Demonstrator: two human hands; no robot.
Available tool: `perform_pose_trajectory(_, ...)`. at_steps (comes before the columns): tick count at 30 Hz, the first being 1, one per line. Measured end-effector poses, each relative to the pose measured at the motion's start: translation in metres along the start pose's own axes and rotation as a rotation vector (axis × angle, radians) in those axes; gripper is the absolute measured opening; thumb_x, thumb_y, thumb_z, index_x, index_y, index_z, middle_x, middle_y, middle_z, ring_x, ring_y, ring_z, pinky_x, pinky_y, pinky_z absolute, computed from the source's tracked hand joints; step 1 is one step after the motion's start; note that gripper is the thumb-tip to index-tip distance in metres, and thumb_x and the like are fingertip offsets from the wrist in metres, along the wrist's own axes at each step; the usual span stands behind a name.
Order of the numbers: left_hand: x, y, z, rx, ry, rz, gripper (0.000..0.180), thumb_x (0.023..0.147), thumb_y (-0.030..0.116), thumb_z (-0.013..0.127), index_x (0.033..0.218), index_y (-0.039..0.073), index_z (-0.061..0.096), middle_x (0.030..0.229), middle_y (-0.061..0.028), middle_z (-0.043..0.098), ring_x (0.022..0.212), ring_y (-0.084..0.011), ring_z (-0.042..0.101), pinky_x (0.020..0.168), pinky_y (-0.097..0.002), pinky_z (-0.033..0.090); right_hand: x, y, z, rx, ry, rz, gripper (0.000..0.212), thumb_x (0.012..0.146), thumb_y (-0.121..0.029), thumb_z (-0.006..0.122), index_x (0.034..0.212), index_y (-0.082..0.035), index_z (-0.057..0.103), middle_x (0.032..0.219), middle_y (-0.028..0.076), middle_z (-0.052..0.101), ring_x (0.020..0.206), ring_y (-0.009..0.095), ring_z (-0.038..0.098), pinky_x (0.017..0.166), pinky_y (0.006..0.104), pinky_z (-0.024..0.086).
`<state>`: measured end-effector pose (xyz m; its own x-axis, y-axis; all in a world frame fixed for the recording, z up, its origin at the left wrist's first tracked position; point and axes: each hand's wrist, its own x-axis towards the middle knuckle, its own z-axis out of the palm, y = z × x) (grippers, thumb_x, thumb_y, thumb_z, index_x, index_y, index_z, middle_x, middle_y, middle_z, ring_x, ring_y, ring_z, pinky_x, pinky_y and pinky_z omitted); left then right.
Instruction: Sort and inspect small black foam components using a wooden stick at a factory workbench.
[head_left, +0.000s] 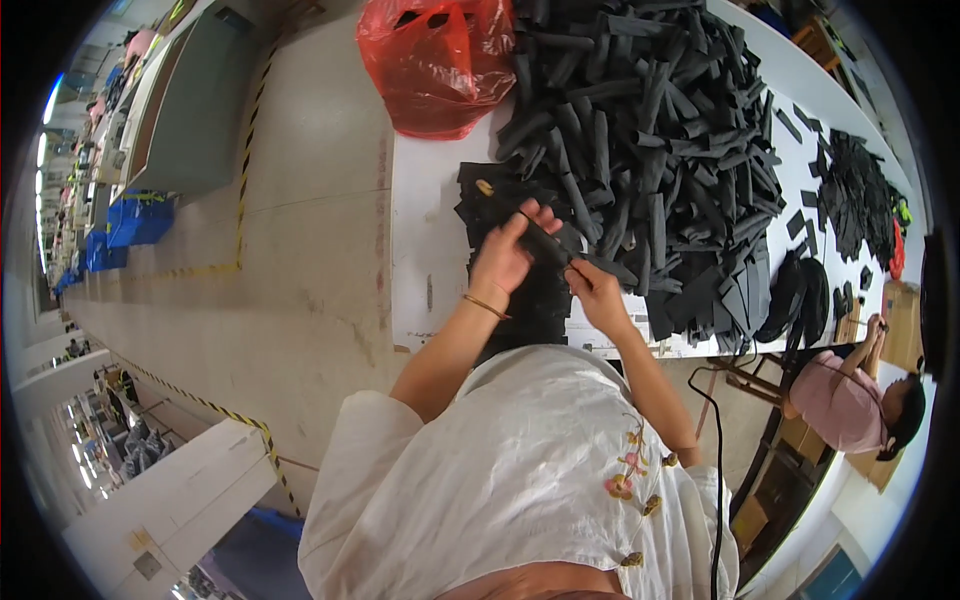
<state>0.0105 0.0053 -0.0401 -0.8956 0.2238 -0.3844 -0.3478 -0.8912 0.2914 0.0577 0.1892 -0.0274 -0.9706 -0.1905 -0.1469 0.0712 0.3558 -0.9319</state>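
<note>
A black strip (545, 238) of thin, cloth-like material slants between my two hands above the table. My left hand (505, 258), slightly blurred, has its thumb and curled fingers around the strip's upper part. The lower right end is pinched between the thumb and fingers of my right hand (598, 294). Beneath them lies a layer of flat black pieces (535, 305), partly hidden by my hands. A small yellowish item (485, 187) rests on those pieces, too small to name. Right beside my hands rises a big heap of curled black strips (640, 150).
On the white table (425, 240) stand a red plastic bag (435, 75) at the far left and another pile of black pieces (858, 190) at the right. A black cable (716, 440) hangs near my right arm. A person in pink (840, 400) sits at the right.
</note>
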Motion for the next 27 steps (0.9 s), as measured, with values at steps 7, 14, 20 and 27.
perform_pose_trajectory(7, -0.002, -0.024, 0.03, -0.088, 0.279, 0.079, 0.016, 0.089, 0.017, 0.068, 0.098, 0.006, 0.061, 0.078, -0.0054, 0.062, 0.074, -0.0207, 0.062, 0.074, -0.0365, 0.055, -0.007, -0.004, 0.021, -0.375, 0.181, -0.176, 0.007, 0.091, -0.008, 0.057, 0.093, -0.001, 0.056, 0.078, 0.027, 0.061, 0.074, 0.045, 0.06, 0.058, 0.0481, 0.045)
perform_pose_trajectory(14, 0.016, 0.007, 0.009, 0.024, 0.361, 0.278, 0.012, 0.088, 0.016, 0.068, 0.084, 0.007, 0.061, 0.072, -0.0018, 0.058, 0.05, -0.0065, 0.046, 0.043, -0.0206, 0.035, -0.068, -0.002, -0.001, -0.409, 0.038, -0.083, 0.01, 0.093, -0.012, 0.056, 0.095, -0.003, 0.057, 0.071, 0.025, 0.06, 0.067, 0.044, 0.06, 0.056, 0.0486, 0.047)
perform_pose_trajectory(20, 0.019, 0.032, 0.016, 0.167, 0.56, 0.301, 0.036, 0.089, 0.021, 0.065, 0.06, 0.018, 0.043, 0.053, 0.0063, 0.037, 0.038, -0.0043, 0.027, 0.036, -0.0229, 0.015, -0.124, -0.021, -0.042, -0.37, -0.078, 0.07, 0.011, 0.092, -0.013, 0.058, 0.092, -0.002, 0.059, 0.067, 0.022, 0.059, 0.062, 0.042, 0.059, 0.053, 0.045, 0.045)
perform_pose_trajectory(27, 0.034, 0.084, 0.004, 0.172, 0.479, 0.542, 0.03, 0.093, 0.035, 0.06, 0.078, 0.009, 0.055, 0.061, 0.0029, 0.048, 0.042, -0.0056, 0.033, 0.038, -0.0204, 0.024, -0.115, -0.033, -0.061, -0.289, 0.022, 0.16, 0.009, 0.091, -0.008, 0.06, 0.088, 0.001, 0.063, 0.059, 0.013, 0.054, 0.048, 0.016, 0.047, 0.047, 0.0306, 0.038)
